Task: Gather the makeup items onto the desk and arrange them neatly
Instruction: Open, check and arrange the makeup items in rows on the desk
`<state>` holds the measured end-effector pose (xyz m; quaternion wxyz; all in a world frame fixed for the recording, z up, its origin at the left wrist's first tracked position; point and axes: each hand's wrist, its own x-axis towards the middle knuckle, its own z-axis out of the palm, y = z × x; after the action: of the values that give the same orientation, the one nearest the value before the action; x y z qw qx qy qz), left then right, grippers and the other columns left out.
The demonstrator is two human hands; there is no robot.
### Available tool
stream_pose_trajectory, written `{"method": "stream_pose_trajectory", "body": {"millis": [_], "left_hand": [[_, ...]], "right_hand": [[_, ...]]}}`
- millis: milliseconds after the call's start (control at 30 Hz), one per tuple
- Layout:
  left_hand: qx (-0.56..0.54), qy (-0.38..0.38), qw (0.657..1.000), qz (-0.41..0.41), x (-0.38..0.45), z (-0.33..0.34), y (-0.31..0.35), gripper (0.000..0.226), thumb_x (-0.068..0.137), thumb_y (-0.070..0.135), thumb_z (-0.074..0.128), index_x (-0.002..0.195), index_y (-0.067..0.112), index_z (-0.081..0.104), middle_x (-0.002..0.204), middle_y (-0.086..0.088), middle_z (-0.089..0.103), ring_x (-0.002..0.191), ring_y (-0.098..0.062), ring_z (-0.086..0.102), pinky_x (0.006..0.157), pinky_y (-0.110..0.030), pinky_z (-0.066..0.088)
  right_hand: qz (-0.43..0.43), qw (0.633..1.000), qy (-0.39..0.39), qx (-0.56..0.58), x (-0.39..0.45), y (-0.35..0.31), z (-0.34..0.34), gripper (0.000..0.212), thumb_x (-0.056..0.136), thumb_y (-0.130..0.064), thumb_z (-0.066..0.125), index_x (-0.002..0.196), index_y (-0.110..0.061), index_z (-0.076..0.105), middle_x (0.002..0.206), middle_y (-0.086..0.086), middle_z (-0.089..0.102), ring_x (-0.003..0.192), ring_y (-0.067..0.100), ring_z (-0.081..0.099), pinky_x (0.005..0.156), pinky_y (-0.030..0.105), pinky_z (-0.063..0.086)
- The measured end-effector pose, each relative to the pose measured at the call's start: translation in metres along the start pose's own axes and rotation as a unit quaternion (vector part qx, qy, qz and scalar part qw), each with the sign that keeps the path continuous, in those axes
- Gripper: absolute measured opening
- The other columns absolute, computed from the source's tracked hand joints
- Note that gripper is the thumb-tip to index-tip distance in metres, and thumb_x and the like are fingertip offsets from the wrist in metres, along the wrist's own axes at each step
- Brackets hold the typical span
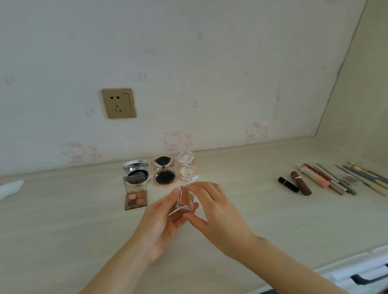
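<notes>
While both hands pinch it above the desk (59, 217), the clear case (185, 198) tilts, long axis running toward the wall; left hand (162, 222) below, right hand (215, 212) alongside.

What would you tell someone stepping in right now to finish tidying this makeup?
Left hand and right hand: both share a grip on a small clear blush case above the desk.
Done: three open round compacts stand in a row by the wall, an open eyeshadow palette in front; lipsticks, pencils and brushes lined up at right.
Left: set the case down beside the palette, probably.
</notes>
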<state>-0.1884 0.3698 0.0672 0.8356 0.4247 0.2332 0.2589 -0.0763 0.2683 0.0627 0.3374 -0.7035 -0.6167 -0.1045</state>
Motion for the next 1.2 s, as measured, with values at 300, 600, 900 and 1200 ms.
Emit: {"method": "stream_pose_trajectory", "body": {"millis": [300,600,900,1200], "left_hand": [[-0.014,-0.004,1.0,-0.001,-0.002,-0.018,-0.004,0.041,0.086,0.028,0.059,0.107,-0.007,0.067,0.105,-0.024,0.067,0.089,-0.027,0.069,0.082,-0.032,0.058],[0.018,0.005,1.0,-0.009,-0.004,-0.022,-0.006,0.034,0.079,0.027,0.062,0.092,-0.001,0.075,0.101,-0.026,0.069,0.093,-0.034,0.069,0.088,-0.04,0.054],[0.003,-0.006,1.0,-0.013,-0.006,-0.022,-0.004,0.035,0.082,0.024,0.061,0.1,-0.004,0.072,0.106,-0.027,0.068,0.098,-0.038,0.068,0.085,-0.037,0.057],[-0.014,-0.029,0.999,-0.008,-0.007,-0.022,-0.001,0.04,0.083,0.02,0.058,0.11,-0.007,0.065,0.105,-0.025,0.068,0.092,-0.035,0.069,0.073,-0.032,0.058]], "right_hand": [[0.013,0.999,0.029,0.016,0.004,-0.009,0.023,0.041,0.083,-0.043,0.054,0.116,-0.019,0.054,0.112,-0.006,0.049,0.101,0.016,0.05,0.074,0.028,0.051],[0.003,1.0,-0.001,0.013,0.005,-0.002,0.019,0.042,0.073,-0.032,0.08,0.107,-0.018,0.058,0.1,-0.009,0.052,0.092,0.012,0.046,0.077,0.022,0.041],[0.053,0.99,-0.049,0.118,0.01,-0.003,0.009,0.036,0.077,-0.027,0.077,0.108,-0.023,0.06,0.102,-0.018,0.049,0.102,0.003,0.053,0.085,0.016,0.043],[0.056,0.98,-0.103,0.159,0.02,-0.002,-0.009,0.039,0.072,-0.025,0.082,0.107,-0.025,0.065,0.098,-0.016,0.054,0.098,-0.001,0.054,0.085,0.011,0.043]]}}
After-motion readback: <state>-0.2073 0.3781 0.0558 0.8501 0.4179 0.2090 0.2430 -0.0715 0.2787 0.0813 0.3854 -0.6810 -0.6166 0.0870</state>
